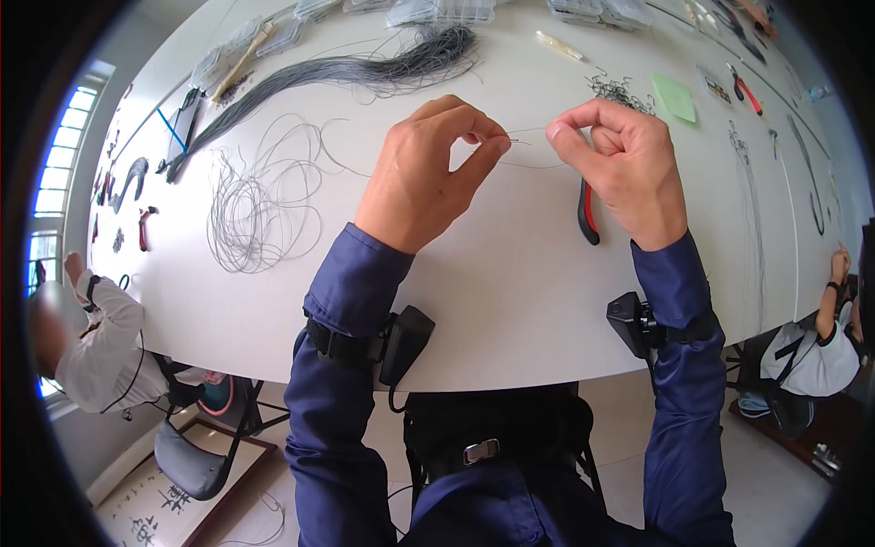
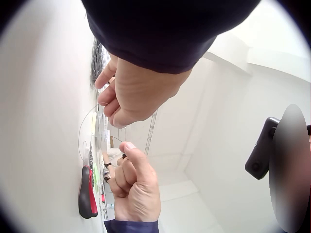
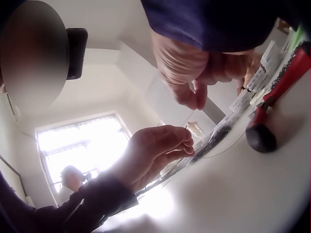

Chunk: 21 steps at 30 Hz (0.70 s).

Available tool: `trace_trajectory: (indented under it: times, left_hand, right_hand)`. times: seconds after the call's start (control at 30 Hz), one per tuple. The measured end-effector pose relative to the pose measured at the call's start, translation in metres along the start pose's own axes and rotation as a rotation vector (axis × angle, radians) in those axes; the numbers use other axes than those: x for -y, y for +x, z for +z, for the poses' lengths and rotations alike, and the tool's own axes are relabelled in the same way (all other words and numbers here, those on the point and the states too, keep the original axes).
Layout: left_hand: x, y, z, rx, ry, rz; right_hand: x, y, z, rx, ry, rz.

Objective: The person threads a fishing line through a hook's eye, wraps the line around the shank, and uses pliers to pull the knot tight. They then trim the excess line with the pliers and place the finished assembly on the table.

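Observation:
Above the table, my left hand (image 1: 424,173) pinches a thin grey cord (image 1: 536,167) between thumb and forefinger, short ends poking out past the fingertips. My right hand (image 1: 633,173) pinches the same thin line a little way to the right, its other fingers curled in. One strand runs nearly straight from hand to hand, and another sags below it. In the left wrist view the cord bows out in a loop beside the hands. Pliers with red and black handles (image 1: 589,217) lie on the table, partly hidden under my right hand.
Loose coils of cord (image 1: 219,223) lie left of my left hand. Behind them stretches a thick grey cord bundle (image 1: 365,75). Small dark hooks (image 1: 624,94), a green note (image 1: 674,98) and clear boxes (image 1: 442,11) sit farther back. Other people sit at both sides.

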<state>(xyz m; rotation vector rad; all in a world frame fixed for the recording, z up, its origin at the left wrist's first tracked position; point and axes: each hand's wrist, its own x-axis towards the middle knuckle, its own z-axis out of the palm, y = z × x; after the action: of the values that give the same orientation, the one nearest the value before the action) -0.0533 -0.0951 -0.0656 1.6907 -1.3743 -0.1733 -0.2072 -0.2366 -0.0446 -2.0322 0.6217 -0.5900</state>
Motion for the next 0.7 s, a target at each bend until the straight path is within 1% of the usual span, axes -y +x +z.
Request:
trace_trajectory:
  times: [0.3,0.4,0.47,0.57,0.67,0.7]
  left_hand:
    - [0.0022,-0.0001,0.0005,-0.001,-0.004,0.024]
    - [0.0007,-0.0003,0.0004,0.01,-0.006,-0.011]
    - [0.0015,-0.0002,0.0002,0.005,0.009,-0.004]
    - [0.0045,-0.0004,0.0012,-0.02,-0.011,0.018]
    - [0.0057,-0.0007,0.0012,-0.043,-0.031,0.032]
    - [0.0056,-0.0006,0.0015,-0.048,-0.035,0.035]
  right_hand:
    - [-0.002,0.0008,0.0013,0.013,-0.062,-0.014]
    - [-0.004,0.001,0.002,0.014,-0.071,-0.019]
    - [-0.0051,0.0012,0.0025,0.02,-0.071,-0.022]
    - [-0.0029,0.0013,0.0003,0.054,-0.106,-0.021]
    - [-0.0071,0.0015,0.002,0.132,-0.081,-0.006]
    - [-0.0102,0.0017,0.0036,0.104,-0.055,-0.025]
